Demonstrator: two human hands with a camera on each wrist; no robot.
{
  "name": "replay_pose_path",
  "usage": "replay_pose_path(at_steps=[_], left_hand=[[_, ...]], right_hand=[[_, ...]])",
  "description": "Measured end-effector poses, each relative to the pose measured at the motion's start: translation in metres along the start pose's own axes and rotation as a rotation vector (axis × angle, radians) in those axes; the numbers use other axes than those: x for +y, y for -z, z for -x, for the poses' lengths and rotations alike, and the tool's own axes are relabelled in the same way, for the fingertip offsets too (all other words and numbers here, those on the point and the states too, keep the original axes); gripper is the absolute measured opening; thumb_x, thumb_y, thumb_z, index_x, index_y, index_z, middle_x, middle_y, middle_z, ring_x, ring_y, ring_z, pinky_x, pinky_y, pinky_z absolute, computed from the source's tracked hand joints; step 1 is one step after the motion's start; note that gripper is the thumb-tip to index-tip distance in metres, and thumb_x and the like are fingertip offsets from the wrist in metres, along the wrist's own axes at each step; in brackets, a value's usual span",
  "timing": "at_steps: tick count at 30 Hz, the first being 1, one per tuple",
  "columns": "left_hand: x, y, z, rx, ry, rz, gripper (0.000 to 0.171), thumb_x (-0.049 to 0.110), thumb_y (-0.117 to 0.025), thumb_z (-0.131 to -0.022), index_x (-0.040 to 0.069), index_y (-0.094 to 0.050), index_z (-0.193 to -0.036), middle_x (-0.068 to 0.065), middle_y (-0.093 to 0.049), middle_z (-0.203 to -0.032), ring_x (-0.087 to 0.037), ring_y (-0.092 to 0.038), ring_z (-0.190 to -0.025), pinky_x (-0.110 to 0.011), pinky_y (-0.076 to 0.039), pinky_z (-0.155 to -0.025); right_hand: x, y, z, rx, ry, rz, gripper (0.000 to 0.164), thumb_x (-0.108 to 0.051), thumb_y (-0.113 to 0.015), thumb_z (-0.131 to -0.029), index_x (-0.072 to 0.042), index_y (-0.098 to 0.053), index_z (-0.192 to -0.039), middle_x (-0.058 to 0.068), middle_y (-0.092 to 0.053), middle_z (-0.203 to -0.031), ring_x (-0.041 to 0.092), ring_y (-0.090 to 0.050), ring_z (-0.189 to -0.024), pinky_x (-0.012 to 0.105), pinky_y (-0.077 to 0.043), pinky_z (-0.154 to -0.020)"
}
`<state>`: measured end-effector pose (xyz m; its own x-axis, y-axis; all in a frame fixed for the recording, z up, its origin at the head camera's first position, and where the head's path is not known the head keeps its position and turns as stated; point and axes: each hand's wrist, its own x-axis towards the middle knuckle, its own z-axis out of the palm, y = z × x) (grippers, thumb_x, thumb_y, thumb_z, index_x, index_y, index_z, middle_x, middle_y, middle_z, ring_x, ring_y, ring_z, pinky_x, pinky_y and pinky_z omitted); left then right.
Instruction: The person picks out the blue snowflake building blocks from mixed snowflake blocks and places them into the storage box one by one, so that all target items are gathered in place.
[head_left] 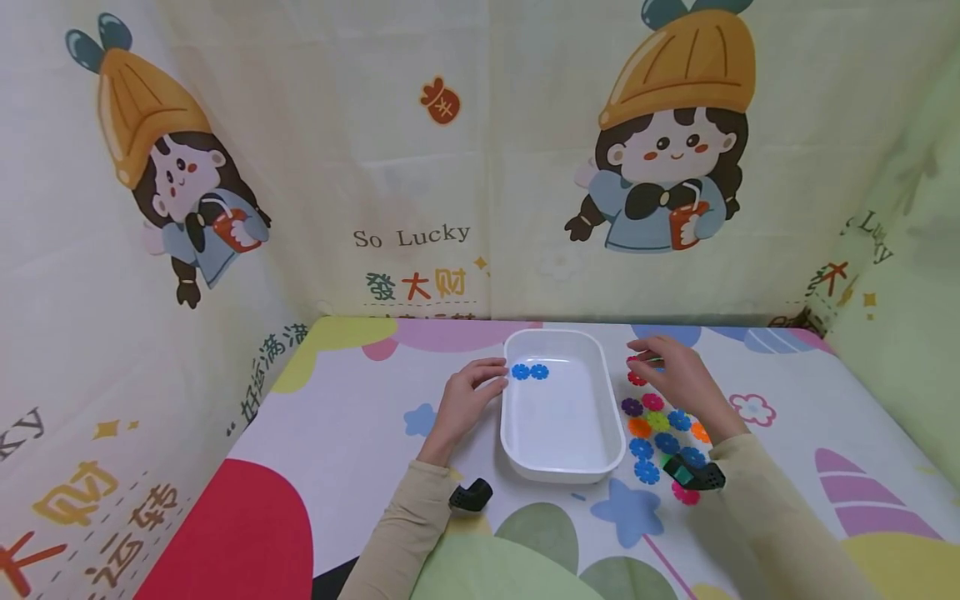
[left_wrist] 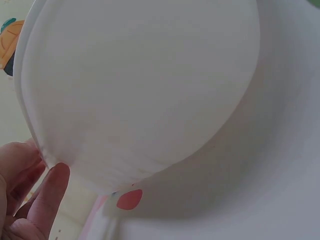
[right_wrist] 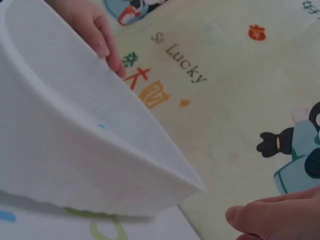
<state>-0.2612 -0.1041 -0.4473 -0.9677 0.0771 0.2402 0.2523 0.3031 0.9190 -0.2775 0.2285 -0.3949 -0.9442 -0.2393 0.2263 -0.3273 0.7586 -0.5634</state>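
A white tray [head_left: 562, 477] stands on the table, with two blue flower-shaped pieces side by side at its upper left, a blue piece [head_left: 521, 372] and another blue piece [head_left: 539, 372]. My left hand [head_left: 467, 404] touches the tray's left rim, its fingers and thumb against the outside. Over the far end of a group of loose flower pieces, right of the tray, hovers my right hand [head_left: 678, 375], bent with a gap between thumb and fingers. A red piece [head_left: 637, 378] lies partly under it. The right wrist view cuts off most of that hand, so contact there is unclear.
Several loose flower pieces lie right of the tray, among them a purple piece [head_left: 632, 407], a yellow-green piece [head_left: 657, 421], an orange piece [head_left: 640, 427] and a blue piece [head_left: 647, 472]. A pink piece [head_left: 686, 493] lies nearest me. A patterned cloth [head_left: 525, 192] hangs behind the table.
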Motion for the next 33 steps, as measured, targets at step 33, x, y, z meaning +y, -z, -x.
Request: replay_pose_path(at_steps=[33], left_hand=[[0.001,-0.001,0.000,0.009,0.005,-0.005,0.021,0.015,-0.069,-0.092,0.004,-0.073,-0.110,0.003,-0.063,-0.126,-0.017,-0.051,-0.126,-0.037,-0.041,-0.109]], right_hand=[[0.099,0.018,0.021,-0.078,-0.342,0.055,0.053,-0.025,-0.063,-0.096,0.008,-0.048,-0.134,0.034,-0.051,-0.125,0.048,-0.051,-0.108,0.064,-0.047,-0.088]])
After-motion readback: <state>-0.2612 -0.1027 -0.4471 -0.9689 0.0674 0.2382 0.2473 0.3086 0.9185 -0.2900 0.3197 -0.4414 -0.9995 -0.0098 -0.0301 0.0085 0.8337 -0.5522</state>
